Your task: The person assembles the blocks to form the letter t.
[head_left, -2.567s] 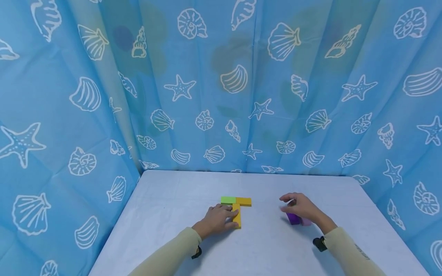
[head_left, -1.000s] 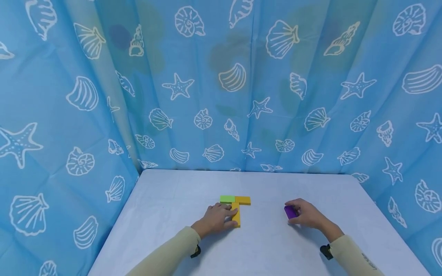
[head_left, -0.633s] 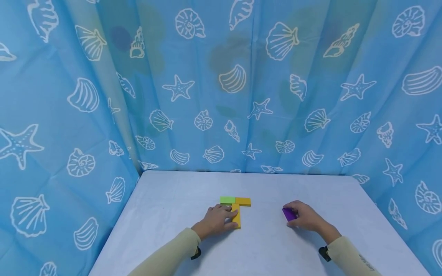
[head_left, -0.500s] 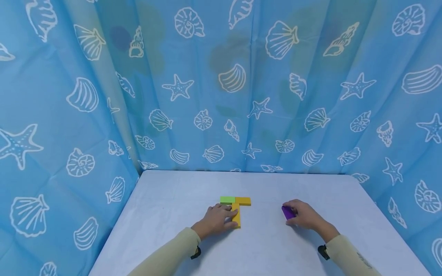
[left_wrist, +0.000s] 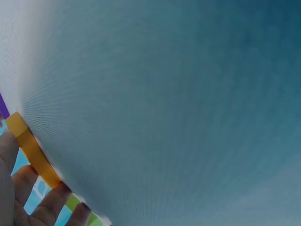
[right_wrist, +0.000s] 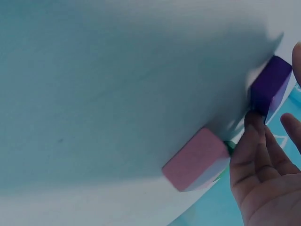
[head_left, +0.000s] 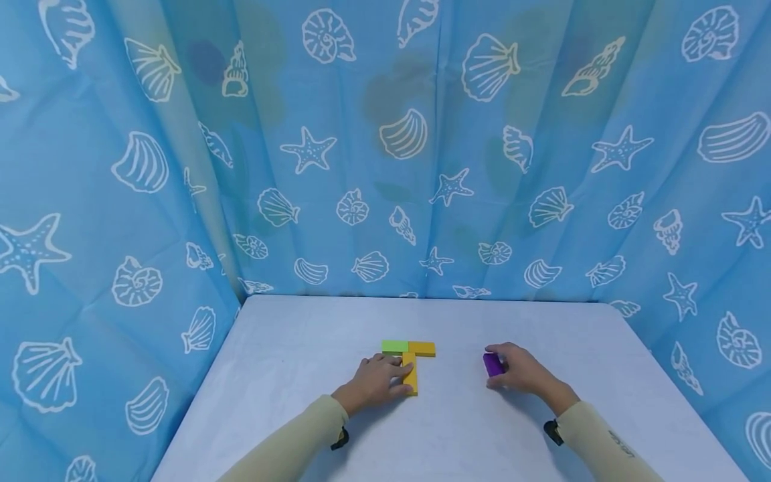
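Note:
Two yellow blocks and a light green block [head_left: 394, 345] lie flat in a T: the second yellow block [head_left: 422, 348] sits end to end with the green one, and the yellow stem block [head_left: 409, 359] runs toward me. My left hand [head_left: 370, 383] rests at the stem's left side, thumb and index finger lying over it, another fingertip at the green block. To the right, my right hand [head_left: 521, 369] pinches a purple block [head_left: 492, 365] between thumb and fingers. The right wrist view shows a pink block [right_wrist: 197, 160] on the table beside that hand; the head view hides it.
A white-covered table [head_left: 289, 341] carries the blocks. A blue curtain [head_left: 373, 221] with white shell prints hangs along its back and sides. Behind the pink block, a small green thing [right_wrist: 230, 147] shows in the right wrist view, mostly hidden.
My right hand, earlier raised over the purple block, has taken hold of it and moved it left. The pink block has gone from the head view behind that hand. My left hand stays put.

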Motion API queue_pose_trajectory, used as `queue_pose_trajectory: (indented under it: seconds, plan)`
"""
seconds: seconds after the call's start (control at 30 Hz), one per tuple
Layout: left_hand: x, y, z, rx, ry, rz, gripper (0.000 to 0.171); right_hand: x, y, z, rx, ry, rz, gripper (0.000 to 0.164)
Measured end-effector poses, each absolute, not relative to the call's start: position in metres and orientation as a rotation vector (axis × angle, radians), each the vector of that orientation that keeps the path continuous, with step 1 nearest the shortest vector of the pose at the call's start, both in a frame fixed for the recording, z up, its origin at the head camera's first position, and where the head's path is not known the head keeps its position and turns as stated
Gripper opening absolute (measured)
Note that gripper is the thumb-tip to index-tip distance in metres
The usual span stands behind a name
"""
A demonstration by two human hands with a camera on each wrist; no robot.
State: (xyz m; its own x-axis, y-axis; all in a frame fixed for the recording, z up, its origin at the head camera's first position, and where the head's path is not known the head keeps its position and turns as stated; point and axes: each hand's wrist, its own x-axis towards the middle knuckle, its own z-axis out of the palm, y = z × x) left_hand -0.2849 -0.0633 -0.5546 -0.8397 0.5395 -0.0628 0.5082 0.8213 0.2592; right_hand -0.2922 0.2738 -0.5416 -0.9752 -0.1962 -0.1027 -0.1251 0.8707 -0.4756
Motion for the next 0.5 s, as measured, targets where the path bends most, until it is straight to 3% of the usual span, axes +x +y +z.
queue_pose_trajectory:
  seconds: [0.5]
  plan:
    - [-0.283,-0.064,-0.549,0.837,2.855,0.367,0.06,-0.298,0.262,-0.54,-0.186,2.831,-0.798,0.065]
